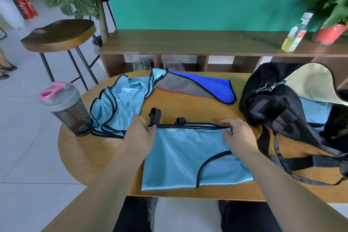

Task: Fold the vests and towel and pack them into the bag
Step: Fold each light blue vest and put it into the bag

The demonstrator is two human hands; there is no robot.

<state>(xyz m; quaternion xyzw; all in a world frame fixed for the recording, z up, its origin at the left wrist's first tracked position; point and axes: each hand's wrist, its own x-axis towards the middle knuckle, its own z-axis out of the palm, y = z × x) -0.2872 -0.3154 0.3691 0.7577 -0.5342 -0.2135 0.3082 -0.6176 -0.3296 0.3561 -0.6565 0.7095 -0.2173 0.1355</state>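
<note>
Both hands pinch the far edge of the folded light-blue vest [188,158] on the worktop [90,152]: left hand [140,133], right hand [238,135]; the black bag [278,103] sits right.

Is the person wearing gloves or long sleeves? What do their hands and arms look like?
No gloves. The left hand and right hand are bare, with no rings, watch or bracelet that I can see. The left forearm and right forearm are bare too; no sleeve shows anywhere up to the edge of the picture.

Blue vest [184,156] folded flat — black bag [273,103] open
</note>
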